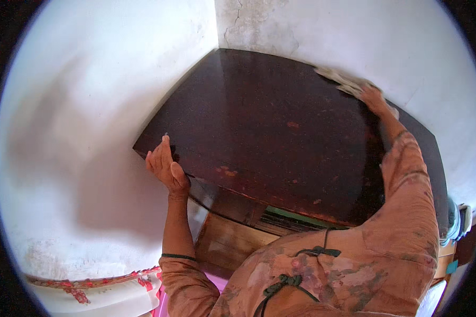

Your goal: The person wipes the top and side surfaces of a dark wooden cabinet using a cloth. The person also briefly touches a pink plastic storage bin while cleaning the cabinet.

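Note:
A dark brown wooden tabletop (269,119) with a worn, chipped surface fills the corner before me. My right hand (373,97) reaches to its back edge and holds a pale cloth (339,79), which is spread along the edge against the wall. Part of the cloth is hidden beneath the hand. At the tabletop's front left corner, my left hand (164,164) touches the edge with nothing in it. Its fingers point up and away, and the thumb stands apart from them.
White walls (115,79) meet behind the tabletop; the back one has a crack (234,20). Below the front edge is a wooden panel (234,237). A white fabric with red flowers (103,295) hangs at lower left. Pale blue-green items (454,220) stand to the right.

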### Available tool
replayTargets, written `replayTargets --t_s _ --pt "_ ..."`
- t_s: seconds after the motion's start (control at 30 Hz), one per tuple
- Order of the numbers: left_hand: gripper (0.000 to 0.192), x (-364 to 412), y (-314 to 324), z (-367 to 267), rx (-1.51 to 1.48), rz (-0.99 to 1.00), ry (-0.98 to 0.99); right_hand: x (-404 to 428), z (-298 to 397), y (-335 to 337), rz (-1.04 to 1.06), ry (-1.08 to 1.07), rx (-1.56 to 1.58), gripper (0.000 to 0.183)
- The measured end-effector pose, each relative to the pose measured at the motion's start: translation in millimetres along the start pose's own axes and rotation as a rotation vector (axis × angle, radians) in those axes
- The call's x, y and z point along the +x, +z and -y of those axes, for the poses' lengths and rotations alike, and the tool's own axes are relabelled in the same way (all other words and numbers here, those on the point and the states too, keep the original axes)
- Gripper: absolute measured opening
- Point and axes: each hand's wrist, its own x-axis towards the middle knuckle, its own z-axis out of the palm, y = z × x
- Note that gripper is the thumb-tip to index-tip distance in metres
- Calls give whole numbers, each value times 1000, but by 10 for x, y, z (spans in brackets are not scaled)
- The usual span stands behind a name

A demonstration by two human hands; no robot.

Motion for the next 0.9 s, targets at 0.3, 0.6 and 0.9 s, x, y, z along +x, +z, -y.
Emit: replayTargets --t_s 0.3,0.6,0.9 --pt "59 -53 -39 78 45 -32 -30 446 860 -512 274 599 114 43" --pt "60 -16 12 3 26 -26 -33 2431 3731 -1801 -38 -218 192 50" --pt "66 -36 -72 -42 9 -9 -54 1216 5047 -2755 -139 -844 593 50"
